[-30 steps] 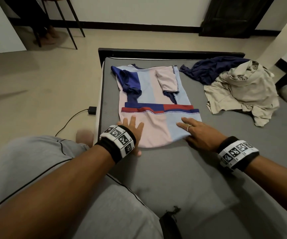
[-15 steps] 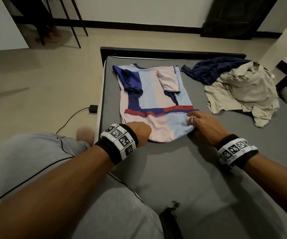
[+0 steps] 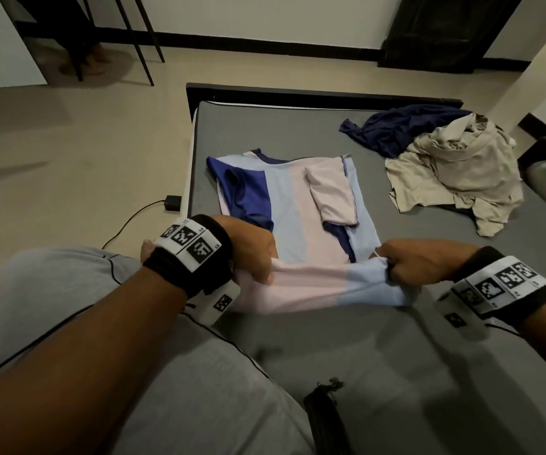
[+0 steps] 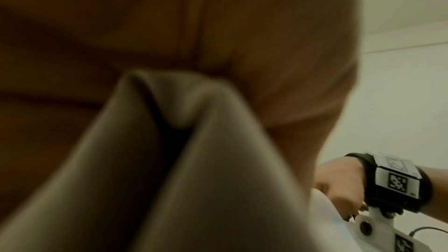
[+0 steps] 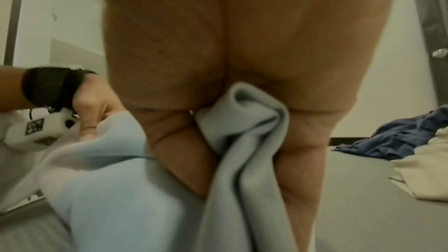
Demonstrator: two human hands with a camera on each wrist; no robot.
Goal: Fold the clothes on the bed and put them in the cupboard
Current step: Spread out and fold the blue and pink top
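A pink, light-blue and navy shirt (image 3: 301, 208) lies on the grey bed (image 3: 396, 356), sleeves folded in. Its near hem is lifted off the mattress. My left hand (image 3: 251, 254) grips the pink left corner, and my right hand (image 3: 419, 261) grips the light-blue right corner. The left wrist view shows cloth (image 4: 194, 160) bunched in my left hand (image 4: 169, 35), blurred. In the right wrist view, light-blue fabric (image 5: 242, 141) is clenched in my right hand (image 5: 254, 64). A navy garment (image 3: 393, 129) and a beige garment (image 3: 455, 172) lie crumpled at the far right.
My grey-clad knee (image 3: 166, 372) rests on the bed's near left. A black charger and cable (image 3: 173, 202) lie on the beige floor beside the bed. Chair legs (image 3: 140, 37) stand at far left. A dark door (image 3: 442, 27) is in the back wall.
Both hands went from lying flat on the shirt's bottom to gripping its corners. The hem has risen off the bed and moved up over the red and navy stripe.
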